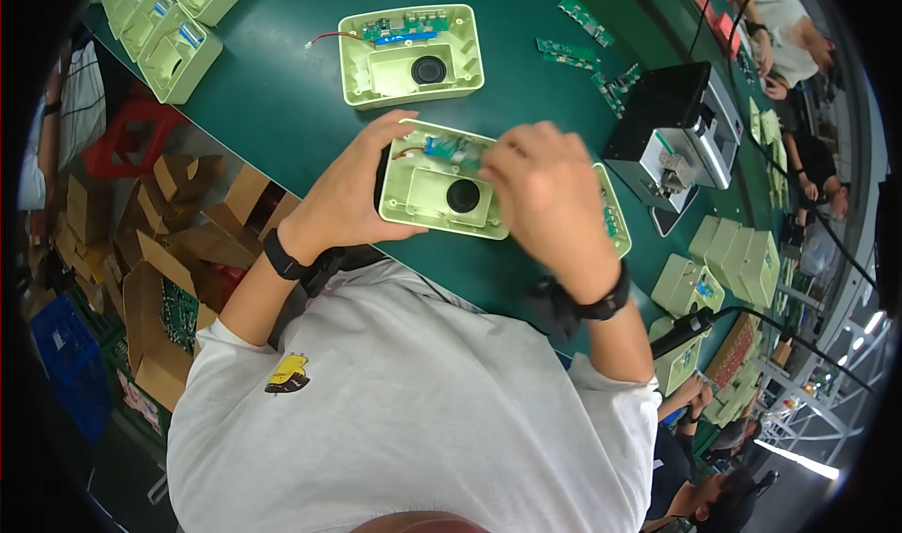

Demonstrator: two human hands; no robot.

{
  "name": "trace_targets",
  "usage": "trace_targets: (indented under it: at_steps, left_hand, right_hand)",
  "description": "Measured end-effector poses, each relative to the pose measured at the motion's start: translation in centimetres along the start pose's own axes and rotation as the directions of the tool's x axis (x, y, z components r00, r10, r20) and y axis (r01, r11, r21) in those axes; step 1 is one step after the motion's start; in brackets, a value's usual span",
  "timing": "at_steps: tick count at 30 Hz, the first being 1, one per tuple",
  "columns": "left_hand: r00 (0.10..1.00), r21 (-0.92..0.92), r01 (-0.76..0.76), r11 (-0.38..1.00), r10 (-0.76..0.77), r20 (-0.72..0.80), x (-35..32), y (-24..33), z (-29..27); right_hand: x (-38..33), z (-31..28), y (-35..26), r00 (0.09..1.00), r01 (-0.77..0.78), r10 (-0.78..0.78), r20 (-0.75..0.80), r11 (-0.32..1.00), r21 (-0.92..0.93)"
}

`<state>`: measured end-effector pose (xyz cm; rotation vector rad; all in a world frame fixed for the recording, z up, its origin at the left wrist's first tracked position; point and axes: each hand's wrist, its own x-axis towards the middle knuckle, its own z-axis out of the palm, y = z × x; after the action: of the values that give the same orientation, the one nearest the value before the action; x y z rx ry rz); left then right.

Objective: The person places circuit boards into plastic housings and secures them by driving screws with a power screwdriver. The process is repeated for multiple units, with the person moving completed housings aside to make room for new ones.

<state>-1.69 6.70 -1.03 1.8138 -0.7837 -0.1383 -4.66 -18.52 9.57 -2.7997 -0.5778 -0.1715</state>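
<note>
Dark green tabletop (282, 101) running diagonally through a workshop. Open brown cardboard boxes (160, 251) crowded on the floor at left, beside a blue crate (66, 364) and a red stool (127, 139). Bright strip lights (799, 458) glaring at lower right.

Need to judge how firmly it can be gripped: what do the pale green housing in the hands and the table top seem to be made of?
The pale green housing looks like moulded plastic with a matte finish: uniform colour, thin ribbed walls. The table top seems to carry a dark green mat, probably rubber or vinyl, with a soft sheen; the exact material is not certain.

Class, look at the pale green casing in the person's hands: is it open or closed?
Open: the casing shows its round speaker and circuit board.
</note>
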Motion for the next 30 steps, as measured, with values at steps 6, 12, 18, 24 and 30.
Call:
trace_targets:
  at_steps: [6,12,18,24,30]
  left_hand:
    - [0.999,0.107,-0.007,0.994,0.003,0.034,-0.4,0.5,0.0]
    - [0.998,0.184,-0.022,0.983,0.011,0.062,-0.1,0.7,-0.2]
    - [0.999,0.191,-0.009,0.982,0.001,0.042,0.1,0.9,0.2]
    - [1.0,0.261,-0.028,0.965,0.024,0.02,1.6,0.3,-0.4]
    - [0.99,0.412,-0.087,0.907,0.126,-0.067,5.5,2.2,0.8]
  right_hand:
    - [-0.7,5.1,-1.3,0.997,-0.052,0.047,-0.054,0.995,-0.084]
    - [-0.8,5.6,-2.3,0.981,-0.172,0.159,-0.111,0.979,-0.11]
    - [-0.7,5.9,-2.4,0.968,-0.235,0.216,-0.126,0.957,-0.171]
    - [2.3,2.6,0.7,0.98,-0.192,0.188,-0.062,0.979,-0.066]
    - [7.2,0.9,13.4,0.979,-0.182,0.204,0.018,0.909,-0.375]
